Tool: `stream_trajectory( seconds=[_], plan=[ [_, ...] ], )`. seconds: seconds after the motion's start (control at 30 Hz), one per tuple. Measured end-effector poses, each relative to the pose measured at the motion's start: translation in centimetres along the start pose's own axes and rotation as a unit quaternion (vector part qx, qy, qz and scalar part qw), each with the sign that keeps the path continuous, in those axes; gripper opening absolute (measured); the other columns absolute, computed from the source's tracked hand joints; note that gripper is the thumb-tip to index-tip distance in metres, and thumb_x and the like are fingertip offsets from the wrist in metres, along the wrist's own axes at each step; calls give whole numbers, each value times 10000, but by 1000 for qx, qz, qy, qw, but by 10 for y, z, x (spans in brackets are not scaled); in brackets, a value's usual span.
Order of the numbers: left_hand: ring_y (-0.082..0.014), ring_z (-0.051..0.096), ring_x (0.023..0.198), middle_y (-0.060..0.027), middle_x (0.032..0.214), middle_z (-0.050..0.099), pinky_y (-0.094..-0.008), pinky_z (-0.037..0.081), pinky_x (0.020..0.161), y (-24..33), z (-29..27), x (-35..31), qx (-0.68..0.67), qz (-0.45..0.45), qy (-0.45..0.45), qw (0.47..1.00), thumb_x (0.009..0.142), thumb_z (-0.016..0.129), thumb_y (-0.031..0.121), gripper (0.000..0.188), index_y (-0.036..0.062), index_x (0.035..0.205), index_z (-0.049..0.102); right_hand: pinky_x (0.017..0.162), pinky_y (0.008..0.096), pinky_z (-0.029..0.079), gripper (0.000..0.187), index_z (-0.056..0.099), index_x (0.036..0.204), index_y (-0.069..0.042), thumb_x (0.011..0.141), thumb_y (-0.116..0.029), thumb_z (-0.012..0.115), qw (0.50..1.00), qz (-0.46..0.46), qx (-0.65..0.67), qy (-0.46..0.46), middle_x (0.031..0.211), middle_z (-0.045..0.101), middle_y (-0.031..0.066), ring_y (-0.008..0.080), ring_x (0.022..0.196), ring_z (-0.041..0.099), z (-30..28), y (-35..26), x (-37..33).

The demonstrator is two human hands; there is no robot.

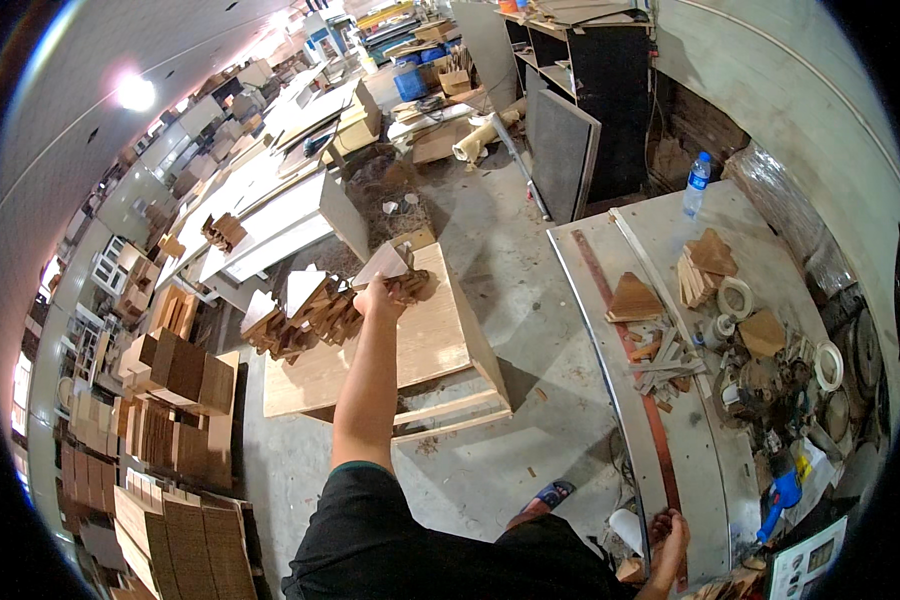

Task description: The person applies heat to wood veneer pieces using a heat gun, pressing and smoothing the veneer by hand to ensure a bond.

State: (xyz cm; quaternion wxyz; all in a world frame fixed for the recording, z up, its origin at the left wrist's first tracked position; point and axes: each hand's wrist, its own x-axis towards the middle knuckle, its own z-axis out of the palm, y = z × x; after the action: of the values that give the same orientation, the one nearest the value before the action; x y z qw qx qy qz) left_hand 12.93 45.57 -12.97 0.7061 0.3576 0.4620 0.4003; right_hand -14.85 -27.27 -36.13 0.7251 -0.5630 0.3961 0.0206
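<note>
My left hand (380, 298) reaches forward over a light plywood box-like stand (420, 350). Its fingers are closed on a pale-faced, angular wooden piece (384, 262) at the right end of a row. To the left of it, stacked shaped wooden pieces (310, 292) with pale top faces stand on the same surface. My right hand (670, 537) rests low at the right, by the near end of a dark red strip (660, 450) on the grey workbench (705, 480). Its fingers are curled; what lies in them, if anything, is hidden.
On the workbench are wooden blocks (634, 298), scrap strips (667, 365), tape rolls (828, 366), a water bottle (696, 186) and a blue heat-gun-like tool (782, 500). Stacked boards (185, 540) stand at the left. A dark cabinet (610, 110) stands beyond the bench.
</note>
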Motion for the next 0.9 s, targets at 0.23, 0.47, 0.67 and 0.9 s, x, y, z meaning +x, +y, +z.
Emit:
stream_trajectory(
  seconds=[0.23, 0.47, 0.67, 0.9],
  plan=[
    [-256, 652, 887, -153, 1083, 610, -362, 648, 715, 6, -6, 6, 27, 3, -8, 1000, 892, 572, 22, 235, -63, 1110, 583, 589, 297, 517, 278, 634, 1170, -11, 1036, -234, 534, 999, 28, -8, 16, 874, 675, 85, 165, 688, 619, 28, -29, -31],
    [-234, 696, 794, -165, 1005, 663, -301, 632, 570, 4, -6, 1, 52, 24, -23, 998, 912, 691, 49, 198, -78, 1027, 592, 612, 314, 539, 263, 650, 1127, -25, 1033, -238, 526, 999, 36, -7, 24, 880, 689, 84, 166, 725, 641, 37, -40, -43],
    [-223, 696, 727, -178, 1049, 649, -281, 636, 572, 12, -10, 8, 64, 9, 12, 998, 908, 693, 12, 221, -96, 1064, 580, 618, 302, 526, 271, 650, 1139, -35, 1014, -252, 545, 999, 19, -30, 11, 877, 687, 78, 170, 727, 637, 33, -36, -42],
    [-243, 689, 767, -183, 1056, 638, -296, 648, 577, 17, -12, 7, 79, -2, 24, 997, 907, 679, 2, 211, -89, 1068, 579, 594, 299, 508, 276, 650, 1143, -30, 1004, -251, 562, 999, 26, -5, 19, 875, 690, 79, 170, 718, 630, 43, -47, -56]
  ],
)
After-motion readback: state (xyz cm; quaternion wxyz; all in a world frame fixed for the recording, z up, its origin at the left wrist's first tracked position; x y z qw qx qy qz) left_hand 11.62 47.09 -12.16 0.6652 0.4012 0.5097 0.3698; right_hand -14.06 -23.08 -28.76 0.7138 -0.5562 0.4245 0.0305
